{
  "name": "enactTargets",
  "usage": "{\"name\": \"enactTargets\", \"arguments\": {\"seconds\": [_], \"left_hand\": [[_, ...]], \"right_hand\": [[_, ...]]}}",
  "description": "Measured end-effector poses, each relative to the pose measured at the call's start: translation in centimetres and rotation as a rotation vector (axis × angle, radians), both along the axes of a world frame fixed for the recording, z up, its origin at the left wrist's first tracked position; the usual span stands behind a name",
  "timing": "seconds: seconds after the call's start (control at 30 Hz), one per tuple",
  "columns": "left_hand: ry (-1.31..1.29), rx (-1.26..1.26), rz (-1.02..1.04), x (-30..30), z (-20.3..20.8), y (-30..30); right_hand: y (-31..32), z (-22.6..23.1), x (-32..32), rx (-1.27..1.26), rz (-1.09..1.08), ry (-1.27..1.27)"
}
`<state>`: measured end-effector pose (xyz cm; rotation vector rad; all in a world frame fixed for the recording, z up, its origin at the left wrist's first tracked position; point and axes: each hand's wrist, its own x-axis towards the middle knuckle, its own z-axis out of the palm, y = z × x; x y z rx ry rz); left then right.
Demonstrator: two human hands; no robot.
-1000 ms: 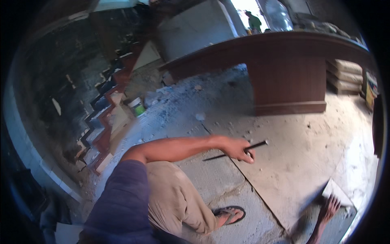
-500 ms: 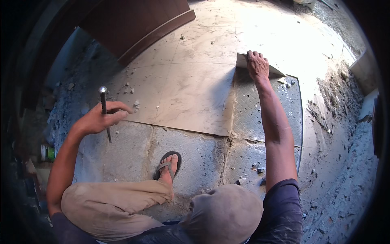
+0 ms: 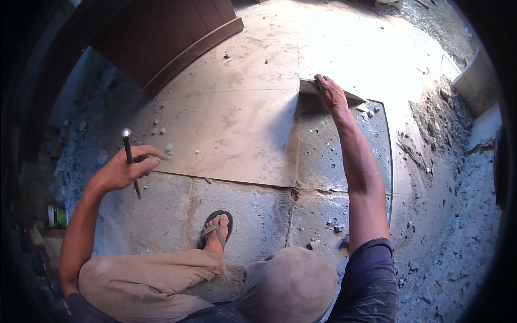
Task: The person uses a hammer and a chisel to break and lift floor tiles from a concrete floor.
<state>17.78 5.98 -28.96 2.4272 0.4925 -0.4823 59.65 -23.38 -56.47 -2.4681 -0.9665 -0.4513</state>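
Observation:
My left hand (image 3: 123, 169) is raised at the left above the tiled floor. A dark pointed chisel (image 3: 127, 146) with a shiny, rounded head stands nearly upright in its grip, its tip downward; the fingers reach to the right. Ahead on the right, my right hand (image 3: 330, 96) grips the upper edge of a pale floor tile (image 3: 308, 86). That tile is tilted up from the floor, its near side lifted clear of the grey bed (image 3: 328, 137) below. This bed carries a cross-hatched pattern and dark pits. The tile's far edge is lost in glare.
Pale tiles (image 3: 237, 134) still lie to the left of the lifted one. My sandalled foot (image 3: 217, 229) rests on the grey bed. Broken bits (image 3: 338, 228) lie near my right arm, with rubble (image 3: 439, 126) further right. A brown wooden panel (image 3: 167, 43) stands at the far left.
The whole view has shifted, so most things sit further left in the picture. My right hand has turned slightly on the tile's edge. The tile remains tilted and the chisel stays in my left hand.

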Motion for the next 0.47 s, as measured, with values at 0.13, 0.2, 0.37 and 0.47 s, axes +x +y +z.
{"name": "enactTargets", "arguments": {"seconds": [0.13, 0.2, 0.37, 0.47], "left_hand": [[-0.010, -0.050, -0.006, 0.1, -0.2, 0.2], [-0.004, -0.055, -0.012, 0.2, -0.3, 0.2], [0.019, -0.019, -0.075, 0.6, -0.5, -0.5], [0.088, 0.012, -0.092, 1.3, -0.7, -1.4]], "right_hand": [[0.7, -0.4, 0.6, 0.046, 0.003, 0.014], [0.3, -1.3, 0.9, 0.057, 0.028, -0.029], [-0.3, 0.0, -1.1, -0.101, -0.015, 0.037], [-0.6, 1.8, -3.1, -0.208, -0.066, 0.108]]}}
